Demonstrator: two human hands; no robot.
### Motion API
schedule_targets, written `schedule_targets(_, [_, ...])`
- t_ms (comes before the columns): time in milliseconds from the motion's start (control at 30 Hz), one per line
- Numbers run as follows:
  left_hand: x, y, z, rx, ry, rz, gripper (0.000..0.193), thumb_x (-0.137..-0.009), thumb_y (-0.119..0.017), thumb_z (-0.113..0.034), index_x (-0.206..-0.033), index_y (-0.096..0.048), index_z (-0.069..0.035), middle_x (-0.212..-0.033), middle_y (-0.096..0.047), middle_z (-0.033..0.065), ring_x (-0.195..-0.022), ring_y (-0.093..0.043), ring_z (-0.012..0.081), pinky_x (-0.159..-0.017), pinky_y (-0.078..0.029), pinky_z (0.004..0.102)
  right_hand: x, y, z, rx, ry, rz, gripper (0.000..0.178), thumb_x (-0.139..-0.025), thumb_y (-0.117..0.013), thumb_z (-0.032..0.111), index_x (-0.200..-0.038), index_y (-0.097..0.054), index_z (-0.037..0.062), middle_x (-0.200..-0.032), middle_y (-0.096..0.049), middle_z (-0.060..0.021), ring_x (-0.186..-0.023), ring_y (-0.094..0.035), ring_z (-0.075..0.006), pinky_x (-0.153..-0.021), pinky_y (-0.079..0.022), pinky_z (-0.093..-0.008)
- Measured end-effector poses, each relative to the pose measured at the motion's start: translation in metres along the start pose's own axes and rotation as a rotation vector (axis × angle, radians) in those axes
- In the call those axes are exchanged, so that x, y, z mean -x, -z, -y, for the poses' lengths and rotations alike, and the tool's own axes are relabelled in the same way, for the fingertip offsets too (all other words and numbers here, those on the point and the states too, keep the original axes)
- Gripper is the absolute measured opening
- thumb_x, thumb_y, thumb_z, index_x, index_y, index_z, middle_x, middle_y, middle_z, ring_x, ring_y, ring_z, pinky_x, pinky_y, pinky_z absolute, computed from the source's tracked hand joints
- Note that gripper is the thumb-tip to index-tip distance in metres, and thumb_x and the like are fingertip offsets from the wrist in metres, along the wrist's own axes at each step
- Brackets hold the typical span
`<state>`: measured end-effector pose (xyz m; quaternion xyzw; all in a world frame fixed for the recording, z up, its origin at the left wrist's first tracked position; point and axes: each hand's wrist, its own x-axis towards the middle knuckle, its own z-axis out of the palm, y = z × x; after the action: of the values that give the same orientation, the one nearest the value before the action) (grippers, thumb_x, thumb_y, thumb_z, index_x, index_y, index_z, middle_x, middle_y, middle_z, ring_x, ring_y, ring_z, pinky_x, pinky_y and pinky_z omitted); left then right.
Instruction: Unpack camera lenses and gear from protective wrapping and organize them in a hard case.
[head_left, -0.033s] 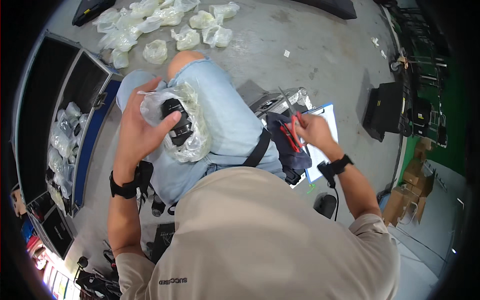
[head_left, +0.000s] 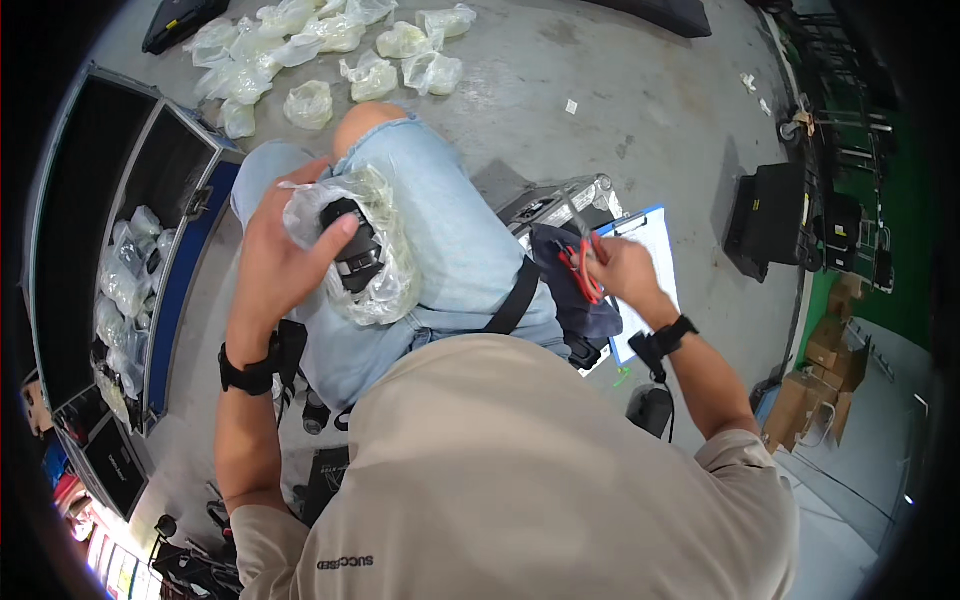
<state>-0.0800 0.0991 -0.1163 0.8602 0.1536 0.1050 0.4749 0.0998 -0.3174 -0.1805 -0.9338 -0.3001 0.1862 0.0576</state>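
Note:
A black camera lens (head_left: pixel 360 270) lies inside a clear, crumpled plastic bag (head_left: pixel 392 295) on my lap. My left hand (head_left: pixel 280 245) is closed round the bag's left side, its thumb resting across the lens. Most of the left fingers are hidden behind the plastic. Off to the right, my right hand (head_left: pixel 630 270) grips red-handled scissors (head_left: pixel 582 272), with the blades pointing forward and away from the bag. Beneath the scissors lies a dark cloth pouch (head_left: pixel 600 318).
Right of my thigh, a blue-edged clipboard (head_left: pixel 655 240) with paper lies by a silver-edged case (head_left: pixel 600 190). Many crumpled plastic bags (head_left: pixel 310 105) lie on the far floor. On the left stands an open flight case (head_left: pixel 185 290) holding wrapped items. A black case (head_left: pixel 770 220) sits far right.
The scissors have turned slightly in my right hand, and their handles look closer together. My left hand and the wrapped lens have hardly moved.

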Motion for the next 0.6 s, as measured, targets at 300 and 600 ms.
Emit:
schedule_targets(300, [-0.009,-0.013,0.01,0.027,-0.038,-0.034,0.024,-0.092,-0.069,-0.016,-0.108,-0.072,0.003,-0.105,-0.073,0.0172,-0.094,-0.071,0.0281,-0.085,-0.053,0.0335,0.036,-0.01,0.029,0.233,-0.013,0.369,0.028,-0.09,-0.067,0.03,-0.096,-0.07,0.0032,-0.078,-0.069,-0.0209,-0.075,-0.069,-0.0389,-0.068,-0.057,-0.0459])
schedule_targets(600, [-0.001,-0.014,-0.011,-0.12,-0.136,-0.085,0.019,-0.09,-0.07,-0.011,-0.103,-0.073,0.001,-0.097,-0.073,0.0175,-0.087,-0.071,0.0301,-0.079,-0.054,0.0351,-0.057,0.059,0.216,-0.542,0.556,-0.143,0.058,-0.09,-0.069,0.039,-0.127,-0.059,-0.0041,-0.09,-0.07,-0.0231,-0.077,-0.069,-0.0389,-0.068,-0.055,-0.0442])
